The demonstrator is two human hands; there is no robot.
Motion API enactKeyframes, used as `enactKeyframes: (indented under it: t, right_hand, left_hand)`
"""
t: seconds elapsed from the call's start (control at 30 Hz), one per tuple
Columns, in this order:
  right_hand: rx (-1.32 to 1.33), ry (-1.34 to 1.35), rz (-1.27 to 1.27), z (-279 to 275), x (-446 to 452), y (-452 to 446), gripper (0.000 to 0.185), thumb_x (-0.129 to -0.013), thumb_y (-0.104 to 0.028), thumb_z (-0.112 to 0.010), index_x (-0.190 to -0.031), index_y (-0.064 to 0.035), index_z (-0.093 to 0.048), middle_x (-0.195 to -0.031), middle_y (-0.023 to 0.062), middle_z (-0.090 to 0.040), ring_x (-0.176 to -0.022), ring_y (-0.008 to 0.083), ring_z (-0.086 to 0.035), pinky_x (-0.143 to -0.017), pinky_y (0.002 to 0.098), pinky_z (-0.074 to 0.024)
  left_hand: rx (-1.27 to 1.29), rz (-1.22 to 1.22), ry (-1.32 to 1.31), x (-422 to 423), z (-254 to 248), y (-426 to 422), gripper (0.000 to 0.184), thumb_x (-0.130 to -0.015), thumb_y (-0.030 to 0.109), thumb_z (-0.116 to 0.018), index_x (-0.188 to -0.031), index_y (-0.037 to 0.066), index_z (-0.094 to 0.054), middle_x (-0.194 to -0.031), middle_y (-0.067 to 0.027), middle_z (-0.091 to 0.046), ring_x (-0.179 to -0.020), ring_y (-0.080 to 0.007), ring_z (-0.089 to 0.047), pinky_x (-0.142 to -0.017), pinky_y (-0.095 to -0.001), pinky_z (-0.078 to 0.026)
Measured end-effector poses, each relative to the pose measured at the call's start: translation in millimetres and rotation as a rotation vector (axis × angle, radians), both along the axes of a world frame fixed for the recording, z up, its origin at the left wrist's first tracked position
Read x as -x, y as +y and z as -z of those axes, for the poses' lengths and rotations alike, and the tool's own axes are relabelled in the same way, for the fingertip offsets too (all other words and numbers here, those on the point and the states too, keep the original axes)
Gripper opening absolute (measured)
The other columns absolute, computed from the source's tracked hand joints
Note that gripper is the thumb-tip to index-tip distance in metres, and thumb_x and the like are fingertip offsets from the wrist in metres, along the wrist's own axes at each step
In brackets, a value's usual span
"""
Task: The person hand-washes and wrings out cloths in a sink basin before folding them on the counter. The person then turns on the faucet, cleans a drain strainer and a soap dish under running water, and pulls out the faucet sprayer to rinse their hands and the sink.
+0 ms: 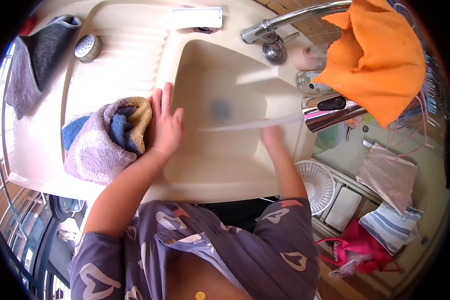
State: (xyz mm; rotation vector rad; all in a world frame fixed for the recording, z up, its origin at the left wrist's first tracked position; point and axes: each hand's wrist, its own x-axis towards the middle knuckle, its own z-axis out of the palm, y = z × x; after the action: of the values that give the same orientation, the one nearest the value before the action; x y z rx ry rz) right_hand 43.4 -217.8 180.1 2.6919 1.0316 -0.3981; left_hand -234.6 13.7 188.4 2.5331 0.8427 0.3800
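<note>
My left hand (165, 126) rests at the sink's left rim, fingers stretched out, its edge against a bundled towel (101, 145) in lilac, blue and tan. No object shows in that hand. Over the right side of the beige sink basin (220, 160), my right hand (271, 136) is beside or under a stream of water (250, 124). Its fingers are blurred and hidden, so their pose is unclear. The water comes from the chrome spout (317, 116) with a black button.
A grey cloth (45, 60) and a perforated metal strainer (88, 48) are on the drainboard. A white brush (197, 18) lies behind the basin. An orange cloth (380, 55) hangs over the curved faucet pipe (305, 14). To the right stands a white fan (315, 187).
</note>
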Motion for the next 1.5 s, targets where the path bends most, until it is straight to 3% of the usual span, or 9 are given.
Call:
enactKeyframes:
  t: [0.2, 0.4, 0.5, 0.7, 0.83, 0.9, 1.0, 1.2, 1.5]
  right_hand:
    - [-0.153, 0.585, -0.043, 27, -3, 8, 0.020, -0.091, -0.021, -0.055, -0.093, -0.0074, -0.069, -0.096, 0.0141, -0.069, -0.088, 0.0338, -0.066, -0.076, 0.0447, -0.0515]
    - [0.143, -0.037, -0.261, 97, -21, 5, 0.015, -0.086, -0.018, -0.059, -0.088, -0.0054, -0.067, -0.084, 0.0191, -0.066, -0.079, 0.0366, -0.065, -0.070, 0.0448, -0.0508]
    - [0.055, 0.466, -0.263, 96, 8, 16, 0.018, -0.088, -0.019, -0.055, -0.086, -0.0056, -0.068, -0.082, 0.0206, -0.065, -0.077, 0.0377, -0.064, -0.068, 0.0448, -0.0501]
    - [-0.018, 0.266, -0.013, 148, 22, -4, 0.016, -0.085, -0.012, -0.056, -0.092, -0.0024, -0.066, -0.088, 0.0231, -0.066, -0.079, 0.0369, -0.063, -0.070, 0.0428, -0.0503]
    - [-0.398, 0.815, 0.034, 95, 12, -19, 0.024, -0.089, -0.010, -0.048, -0.104, -0.0054, -0.067, -0.089, 0.0177, -0.068, -0.077, 0.0360, -0.061, -0.067, 0.0452, -0.0486]
    - [0.041, 0.849, 0.402, 13, 11, 8, 0.038, -0.087, -0.007, -0.050, -0.123, -0.0054, -0.061, -0.107, 0.0187, -0.067, -0.098, 0.0365, -0.062, -0.086, 0.0435, -0.0499]
    - [0.468, 0.615, -0.344, 70, -2, -60, 0.044, -0.087, -0.006, -0.049, -0.129, -0.0037, -0.056, -0.121, 0.0235, -0.061, -0.115, 0.0361, -0.057, -0.100, 0.0430, -0.0444]
    - [-0.164, 0.421, 0.075, 185, 60, 2, 0.027, -0.087, -0.007, -0.047, -0.105, -0.0001, -0.065, -0.112, 0.0243, -0.065, -0.109, 0.0416, -0.060, -0.094, 0.0511, -0.0475]
    - [-0.006, 0.320, -0.056, 206, 23, 51, 0.022, -0.087, -0.011, -0.052, -0.099, -0.0010, -0.068, -0.098, 0.0251, -0.067, -0.095, 0.0420, -0.064, -0.081, 0.0509, -0.0519]
  left_hand:
    - [-0.017, -0.001, 0.003, 1, 0, 0, 0.016, -0.067, 0.006, -0.065, -0.082, 0.005, -0.061, -0.155, -0.0278, -0.017, -0.139, -0.0501, -0.021, -0.112, -0.0613, -0.018]
    - [0.007, -0.003, 0.022, 1, 1, 0, 0.016, -0.067, 0.006, -0.065, -0.082, 0.005, -0.061, -0.155, -0.0271, -0.017, -0.140, -0.0494, -0.021, -0.113, -0.0612, -0.018]
    - [-0.017, -0.019, 0.009, 0, -3, 1, 0.010, -0.073, 0.010, -0.063, -0.079, 0.003, -0.061, -0.153, -0.0254, -0.024, -0.135, -0.0479, -0.028, -0.111, -0.0607, -0.023]
    - [-0.021, -0.017, -0.041, 0, -2, 2, 0.008, -0.073, 0.009, -0.062, -0.078, 0.003, -0.060, -0.152, -0.0266, -0.025, -0.135, -0.0478, -0.028, -0.111, -0.0608, -0.023]
    - [-0.012, -0.010, -0.018, 1, -5, 2, 0.008, -0.073, 0.008, -0.062, -0.078, 0.002, -0.060, -0.152, -0.0266, -0.025, -0.135, -0.0473, -0.028, -0.110, -0.0607, -0.023]
    - [-0.029, -0.012, -0.032, 0, -2, 3, 0.009, -0.072, 0.009, -0.062, -0.078, 0.002, -0.060, -0.152, -0.0264, -0.024, -0.134, -0.0477, -0.028, -0.111, -0.0611, -0.022]
    - [0.010, -0.015, -0.048, 0, -3, 0, 0.010, -0.073, 0.010, -0.063, -0.078, 0.003, -0.060, -0.153, -0.0263, -0.023, -0.135, -0.0485, -0.027, -0.111, -0.0611, -0.021]
    - [-0.006, -0.018, -0.026, 0, 0, 2, 0.010, -0.072, 0.010, -0.062, -0.080, 0.003, -0.061, -0.153, -0.0263, -0.022, -0.137, -0.0494, -0.025, -0.111, -0.0612, -0.021]
    - [0.020, -0.017, -0.005, 0, -5, 3, 0.011, -0.072, 0.009, -0.063, -0.081, 0.002, -0.061, -0.153, -0.0263, -0.021, -0.137, -0.0493, -0.025, -0.112, -0.0603, -0.021]
